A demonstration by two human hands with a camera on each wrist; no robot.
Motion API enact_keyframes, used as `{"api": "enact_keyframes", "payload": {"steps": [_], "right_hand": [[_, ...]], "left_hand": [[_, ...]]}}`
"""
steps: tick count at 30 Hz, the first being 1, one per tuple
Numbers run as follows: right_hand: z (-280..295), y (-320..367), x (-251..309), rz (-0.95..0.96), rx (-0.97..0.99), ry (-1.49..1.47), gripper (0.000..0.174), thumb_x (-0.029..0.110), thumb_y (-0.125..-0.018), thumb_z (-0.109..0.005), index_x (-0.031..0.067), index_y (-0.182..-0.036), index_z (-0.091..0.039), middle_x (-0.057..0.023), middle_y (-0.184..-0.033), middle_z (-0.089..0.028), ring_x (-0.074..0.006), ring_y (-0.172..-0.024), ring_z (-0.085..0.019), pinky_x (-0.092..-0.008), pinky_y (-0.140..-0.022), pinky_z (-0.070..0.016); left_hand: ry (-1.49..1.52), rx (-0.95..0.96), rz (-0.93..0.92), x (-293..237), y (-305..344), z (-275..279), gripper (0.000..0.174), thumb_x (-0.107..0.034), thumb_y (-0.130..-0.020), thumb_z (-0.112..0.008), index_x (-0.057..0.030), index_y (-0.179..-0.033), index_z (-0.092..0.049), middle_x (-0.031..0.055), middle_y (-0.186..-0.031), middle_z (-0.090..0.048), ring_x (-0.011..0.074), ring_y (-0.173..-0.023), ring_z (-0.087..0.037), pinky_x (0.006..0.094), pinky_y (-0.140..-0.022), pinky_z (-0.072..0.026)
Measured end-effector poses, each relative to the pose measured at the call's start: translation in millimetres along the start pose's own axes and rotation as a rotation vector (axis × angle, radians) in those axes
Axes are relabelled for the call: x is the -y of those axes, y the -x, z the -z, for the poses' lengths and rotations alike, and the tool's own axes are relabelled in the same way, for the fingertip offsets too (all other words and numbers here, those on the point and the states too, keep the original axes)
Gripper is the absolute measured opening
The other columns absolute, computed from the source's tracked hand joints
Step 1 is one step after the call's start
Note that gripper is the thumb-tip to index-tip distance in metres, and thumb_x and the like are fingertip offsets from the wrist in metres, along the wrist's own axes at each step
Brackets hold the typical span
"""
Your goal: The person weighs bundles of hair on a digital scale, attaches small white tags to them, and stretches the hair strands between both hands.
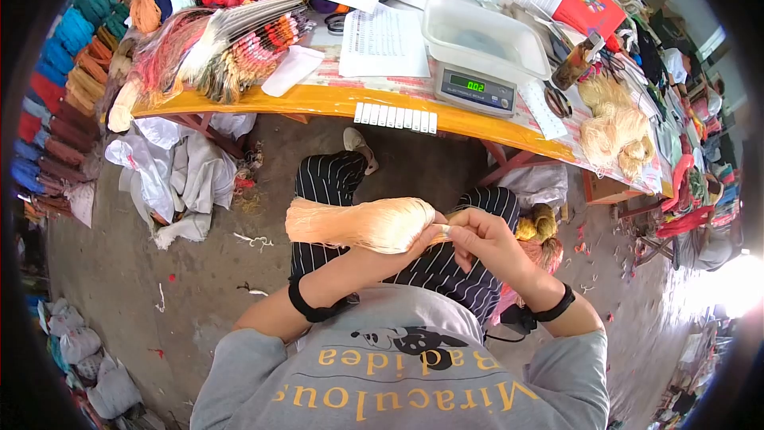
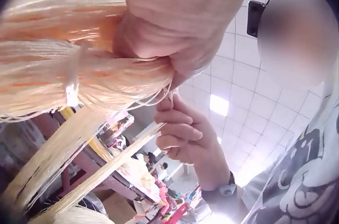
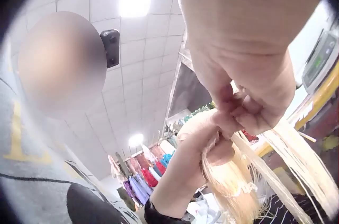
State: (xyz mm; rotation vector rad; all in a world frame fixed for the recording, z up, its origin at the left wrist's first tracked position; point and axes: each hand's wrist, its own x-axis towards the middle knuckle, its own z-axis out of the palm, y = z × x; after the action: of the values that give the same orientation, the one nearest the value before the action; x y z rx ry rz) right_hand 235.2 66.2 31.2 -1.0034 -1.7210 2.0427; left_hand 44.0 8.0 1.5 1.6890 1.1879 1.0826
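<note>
A thick skein of pale peach thread lies across the lap, its loose ends toward the left. My left hand grips it close to its rounded right end. In the left wrist view a thin tie goes round part of the bundle. Just right of the skein's end, my right hand pinches a few strands between thumb and finger, its fingertips right at the left hand's. Long pale strands hang below both hands in the right wrist view.
Ahead stands a table bearing a digital scale with a plastic tub, papers and a fan of coloured thread samples. Cream skeins lie at its right end. White bags sit underneath; coloured yarn hangs at left.
</note>
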Motion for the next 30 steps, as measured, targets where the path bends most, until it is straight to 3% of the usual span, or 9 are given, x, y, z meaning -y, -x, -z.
{"api": "enact_keyframes", "payload": {"steps": [4, 8, 11, 14, 19, 21, 23, 26, 30], "right_hand": [[0, 1, -5, -0.184, 0.111, -0.377, 0.023, 0.022, -0.096, -0.048, 0.0002, -0.093, -0.052, 0.0006, -0.065, -0.05, -0.0075, -0.052, -0.047, -0.021, -0.049, -0.0388], [3, 0, -20, -0.085, 0.126, -0.244, 0.021, 0.021, -0.096, -0.048, 0.0006, -0.094, -0.052, 0.0005, -0.066, -0.049, -0.0072, -0.054, -0.048, -0.0211, -0.051, -0.0394], [8, 9, -13, -0.087, 0.111, -0.079, 0.02, 0.02, -0.096, -0.049, 0.0021, -0.09, -0.053, 0.0021, -0.065, -0.047, -0.0049, -0.051, -0.043, -0.0202, -0.046, -0.0327], [42, 38, -12, -0.178, 0.049, 0.027, 0.022, 0.023, -0.094, -0.051, 0.0021, -0.087, -0.053, 0.0012, -0.064, -0.048, -0.0053, -0.047, -0.041, -0.0203, -0.042, -0.0301], [103, 119, -66, -0.06, -0.579, -0.247, 0.024, 0.027, -0.094, -0.053, 0.0066, -0.083, -0.053, 0.0007, -0.066, -0.049, -0.0061, -0.05, -0.043, -0.0198, -0.043, -0.0321], [115, 145, -85, -0.017, -0.739, -0.307, 0.024, 0.028, -0.094, -0.052, 0.0071, -0.083, -0.053, -0.0001, -0.068, -0.051, -0.0069, -0.053, -0.047, -0.0193, -0.046, -0.0349], [127, 167, -104, 0.094, -1.192, -0.222, 0.024, 0.022, -0.094, -0.051, 0.0005, -0.088, -0.056, -0.004, -0.074, -0.058, -0.0117, -0.067, -0.056, -0.0213, -0.057, -0.0429], [153, 203, -158, 0.108, -1.421, 0.383, 0.022, 0.019, -0.092, -0.053, -0.0024, -0.093, -0.059, -0.008, -0.091, -0.062, -0.0156, -0.084, -0.058, -0.0267, -0.07, -0.0463], [160, 217, -208, -0.169, -1.236, 0.753, 0.026, 0.019, -0.087, -0.058, -0.0024, -0.1, -0.061, -0.0105, -0.092, -0.061, -0.0185, -0.084, -0.057, -0.0285, -0.078, -0.0444]], "left_hand": [[-0.056, -0.047, -0.087, 4, 2, -2, 0.014, -0.013, -0.09, -0.054, -0.0068, -0.102, -0.059, 0.0082, -0.087, -0.061, 0.019, -0.08, -0.059, 0.0299, -0.072, -0.0466], [0.13, 0.007, -0.062, -2, 1, 3, 0.019, -0.016, -0.09, -0.055, -0.0073, -0.106, -0.06, 0.0036, -0.082, -0.061, 0.0123, -0.072, -0.058, 0.0249, -0.06, -0.0466], [0.304, 0.26, 0.479, -34, -6, 34, 0.025, -0.02, -0.089, -0.054, -0.0051, -0.105, -0.064, -0.0047, -0.062, -0.048, 0.0018, -0.053, -0.042, 0.0178, -0.042, -0.0312], [0.689, 0.155, 0.552, 3, 3, 60, 0.031, -0.017, -0.087, -0.054, -0.0012, -0.113, -0.058, -0.0061, -0.054, -0.043, -0.0002, -0.042, -0.028, 0.0171, -0.036, -0.023], [1.125, 0.04, 0.528, 47, 18, 103, 0.032, -0.01, -0.091, -0.05, 0.0037, -0.121, -0.05, 0.0003, -0.082, -0.053, 0.0001, -0.041, -0.03, 0.0162, -0.034, -0.0206], [1.134, 0.014, 0.568, 65, 20, 107, 0.033, -0.01, -0.091, -0.05, 0.0037, -0.121, -0.049, -0.0002, -0.081, -0.053, 0.0003, -0.041, -0.029, 0.0164, -0.034, -0.0211], [1.181, -0.033, 0.599, 84, 22, 110, 0.034, -0.01, -0.091, -0.051, 0.0036, -0.122, -0.048, -0.0018, -0.077, -0.052, 0.0006, -0.041, -0.029, 0.017, -0.036, -0.0221], [1.086, -0.156, 0.648, 91, 18, 111, 0.035, -0.011, -0.09, -0.053, 0.0032, -0.122, -0.049, -0.0024, -0.074, -0.052, 0.0008, -0.041, -0.029, 0.017, -0.038, -0.0225], [0.766, -0.305, 0.669, 92, 17, 106, 0.035, -0.021, -0.092, -0.055, -0.0007, -0.12, -0.054, -0.0015, -0.074, -0.055, 0.0003, -0.044, -0.031, 0.0179, -0.04, -0.0261]]}}
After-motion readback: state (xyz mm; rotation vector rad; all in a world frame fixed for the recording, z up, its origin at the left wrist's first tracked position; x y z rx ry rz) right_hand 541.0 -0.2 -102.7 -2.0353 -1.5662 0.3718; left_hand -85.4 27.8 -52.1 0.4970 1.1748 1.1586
